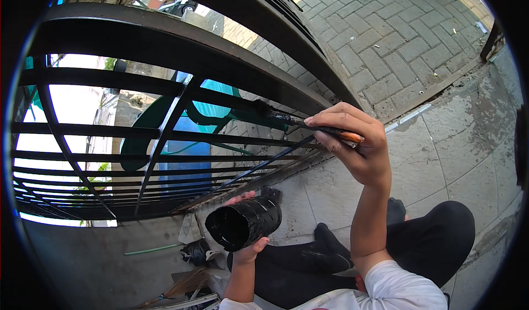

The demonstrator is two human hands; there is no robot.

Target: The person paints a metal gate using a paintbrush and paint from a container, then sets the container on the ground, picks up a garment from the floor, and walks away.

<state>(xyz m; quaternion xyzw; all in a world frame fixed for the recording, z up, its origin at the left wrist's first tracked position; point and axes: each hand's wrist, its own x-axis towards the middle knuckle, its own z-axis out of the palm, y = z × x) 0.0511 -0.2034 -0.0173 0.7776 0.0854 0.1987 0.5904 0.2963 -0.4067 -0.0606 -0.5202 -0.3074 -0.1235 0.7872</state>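
My right hand point(352, 136) is closed round the handle of a paintbrush point(292, 120), whose orange-brown end shows below the fingers. Its dark, paint-coated bristles lie against or right beside a bar of the black metal fence point(220, 98); contact is hard to make out. Lower down, my left hand point(254, 249) grips a black paint-smeared can point(254, 219) from beneath and behind, fingertips showing at its far side. The can is tilted with its mouth toward the left, and its inside looks dark, so the paint level cannot be seen.
Behind the bars stand a green plastic chair point(144, 131) and a blue container point(184, 150). Paving bricks point(380, 45) lie beyond the fence, grey tiles point(413, 150) on my side. At lower left are a broom point(184, 285), a thin green stick point(151, 250) and a black bundle point(195, 251).
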